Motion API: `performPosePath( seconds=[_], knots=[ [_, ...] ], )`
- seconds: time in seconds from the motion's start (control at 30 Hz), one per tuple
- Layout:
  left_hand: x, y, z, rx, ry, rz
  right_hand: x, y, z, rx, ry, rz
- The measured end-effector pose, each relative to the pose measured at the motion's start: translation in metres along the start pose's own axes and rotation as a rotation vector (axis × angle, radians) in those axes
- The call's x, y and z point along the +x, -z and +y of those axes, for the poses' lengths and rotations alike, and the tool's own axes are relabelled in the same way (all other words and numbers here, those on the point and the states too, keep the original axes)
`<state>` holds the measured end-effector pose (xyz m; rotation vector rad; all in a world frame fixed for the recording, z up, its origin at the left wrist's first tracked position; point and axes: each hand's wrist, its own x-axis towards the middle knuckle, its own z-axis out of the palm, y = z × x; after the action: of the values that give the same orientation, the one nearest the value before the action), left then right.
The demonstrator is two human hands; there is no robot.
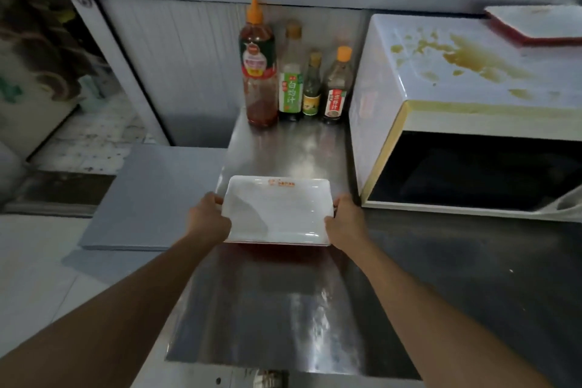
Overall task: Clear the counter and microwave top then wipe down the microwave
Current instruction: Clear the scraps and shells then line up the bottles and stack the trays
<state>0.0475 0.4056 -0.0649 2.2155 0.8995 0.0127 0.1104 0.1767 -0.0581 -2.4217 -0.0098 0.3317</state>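
- I hold the white rectangular plate [277,211] by its two short sides, over the steel counter [283,309] just left of the microwave.
- My left hand [208,218] grips the plate's left edge, thumb on the rim and fingers curled underneath.
- My right hand [346,220] grips the right edge the same way, thumb on top.
- The plate has a red underside that shows along its near edge, and a small orange mark printed by its far rim.
- The microwave [456,98] stands to the right; its white top carries yellow-brown stains [472,57] spread across the middle.
- A second white plate with a red rim [535,23] rests on the back right corner of the microwave top.
- Four sauce bottles stand in a row against the back wall, left of the microwave: a tall red one with an orange cap [258,66], a green-labelled one [291,72], a small dark one [312,85] and a dark one with a red label [337,85].
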Motion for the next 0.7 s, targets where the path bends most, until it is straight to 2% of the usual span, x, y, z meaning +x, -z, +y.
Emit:
performPosePath(
  seconds=[0.7],
  knots=[
    [0.175, 0.012, 0.044, -0.043, -0.012, -0.005, 0.169, -0.033, -0.086, -0.075, -0.056, -0.01]
  ],
)
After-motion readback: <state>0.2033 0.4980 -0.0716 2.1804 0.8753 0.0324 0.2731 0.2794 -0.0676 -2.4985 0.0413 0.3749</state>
